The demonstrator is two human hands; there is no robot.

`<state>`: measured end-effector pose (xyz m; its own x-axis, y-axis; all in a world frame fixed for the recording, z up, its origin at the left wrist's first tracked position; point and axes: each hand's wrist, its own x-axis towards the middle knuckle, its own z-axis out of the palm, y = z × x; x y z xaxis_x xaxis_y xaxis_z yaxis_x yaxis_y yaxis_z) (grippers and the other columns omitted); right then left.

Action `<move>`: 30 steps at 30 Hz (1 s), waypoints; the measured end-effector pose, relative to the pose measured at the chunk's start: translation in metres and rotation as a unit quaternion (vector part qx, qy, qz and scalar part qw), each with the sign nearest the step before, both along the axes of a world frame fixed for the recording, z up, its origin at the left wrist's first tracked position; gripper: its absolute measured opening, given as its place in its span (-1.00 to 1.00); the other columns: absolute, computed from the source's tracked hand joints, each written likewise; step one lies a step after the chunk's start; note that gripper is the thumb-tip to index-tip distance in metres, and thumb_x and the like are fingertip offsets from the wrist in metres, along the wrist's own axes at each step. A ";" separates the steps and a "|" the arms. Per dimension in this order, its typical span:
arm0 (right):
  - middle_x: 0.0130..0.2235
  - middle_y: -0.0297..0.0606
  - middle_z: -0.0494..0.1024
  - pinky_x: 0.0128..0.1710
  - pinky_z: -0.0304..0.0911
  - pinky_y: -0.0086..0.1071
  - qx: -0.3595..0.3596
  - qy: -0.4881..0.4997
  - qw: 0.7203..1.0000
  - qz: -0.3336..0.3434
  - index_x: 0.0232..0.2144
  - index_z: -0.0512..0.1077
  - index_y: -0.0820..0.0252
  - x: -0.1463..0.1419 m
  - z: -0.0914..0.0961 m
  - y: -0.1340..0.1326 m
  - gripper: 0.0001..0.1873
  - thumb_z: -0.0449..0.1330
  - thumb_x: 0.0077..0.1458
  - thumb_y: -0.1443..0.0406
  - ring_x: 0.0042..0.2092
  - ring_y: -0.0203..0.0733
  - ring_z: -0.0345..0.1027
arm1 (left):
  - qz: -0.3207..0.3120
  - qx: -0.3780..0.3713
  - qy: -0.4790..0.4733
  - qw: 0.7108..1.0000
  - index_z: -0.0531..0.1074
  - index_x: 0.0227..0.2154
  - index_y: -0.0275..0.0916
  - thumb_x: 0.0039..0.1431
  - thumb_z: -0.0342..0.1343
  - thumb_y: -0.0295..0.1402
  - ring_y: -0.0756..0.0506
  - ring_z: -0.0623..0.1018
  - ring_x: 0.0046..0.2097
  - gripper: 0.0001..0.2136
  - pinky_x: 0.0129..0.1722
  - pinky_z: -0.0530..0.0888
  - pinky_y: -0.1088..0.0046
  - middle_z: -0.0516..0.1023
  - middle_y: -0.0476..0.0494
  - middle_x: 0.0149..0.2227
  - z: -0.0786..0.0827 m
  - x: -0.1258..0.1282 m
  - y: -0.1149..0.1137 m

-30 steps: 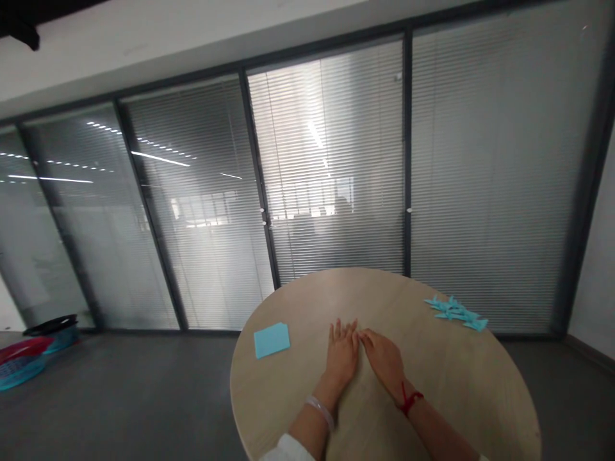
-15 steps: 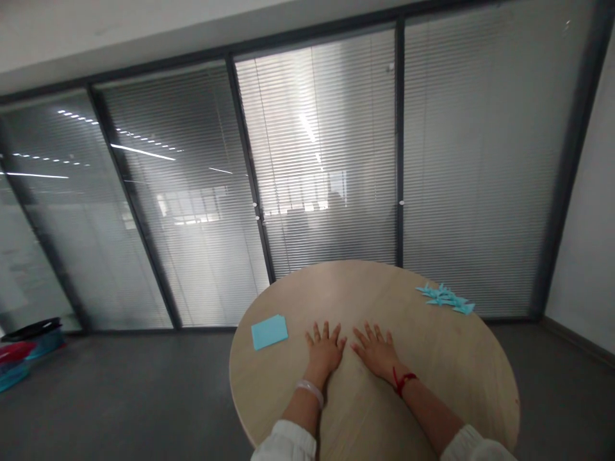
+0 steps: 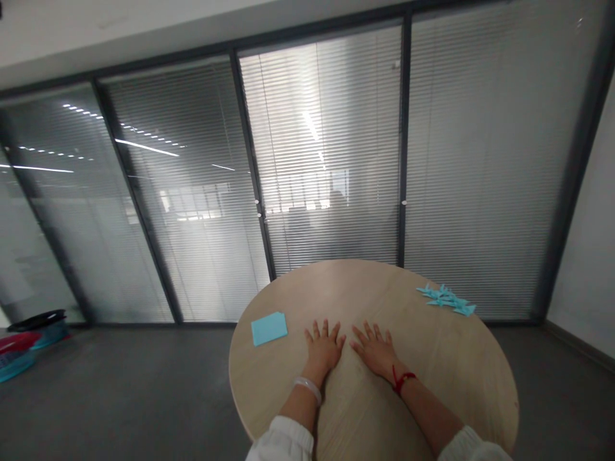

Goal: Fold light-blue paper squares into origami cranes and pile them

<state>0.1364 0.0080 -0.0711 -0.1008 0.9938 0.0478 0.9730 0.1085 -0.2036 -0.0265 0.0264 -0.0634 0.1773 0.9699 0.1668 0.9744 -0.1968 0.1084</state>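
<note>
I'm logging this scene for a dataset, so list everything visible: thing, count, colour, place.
round table: one, light wood, centre foreground
paper stack: one, light blue, table's left part, apart from the hands
folded paper pieces: a small pile, count unclear, light blue, table's far right edge
glass partition with blinds: several panels, grey, dark frames, behind the table
baskets: a few stacked, black, red and blue, floor at far left
floor: grey, around the table
left hand: one, flat on the table, fingers spread, pale bracelet at wrist
right hand: one, flat on the table, fingers spread, red string at wrist
</note>
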 end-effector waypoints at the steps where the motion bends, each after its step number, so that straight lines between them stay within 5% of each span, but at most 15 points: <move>1: 0.35 -0.13 -0.10 0.18 -0.37 0.20 0.000 0.001 1.000 0.000 0.28 -0.04 -0.07 0.000 0.000 0.000 -0.37 -0.22 0.21 -0.05 0.33 0.20 -0.30 | -0.001 0.002 0.000 1.000 0.06 0.23 0.05 0.24 -0.39 0.02 -0.43 -0.06 0.31 -0.46 0.15 -0.15 -0.25 0.06 -0.16 0.31 0.000 0.000 0.000; 30: 0.34 -0.10 -0.08 0.18 -0.34 0.21 0.008 0.003 1.000 0.003 0.27 -0.01 -0.04 0.000 0.000 -0.001 -0.36 -0.22 0.21 -0.05 0.32 0.22 -0.28 | 0.001 0.004 -0.004 1.000 0.08 0.23 0.05 0.23 -0.39 0.02 -0.44 -0.05 0.30 -0.46 0.15 -0.12 -0.24 0.06 -0.17 0.31 0.000 0.000 -0.001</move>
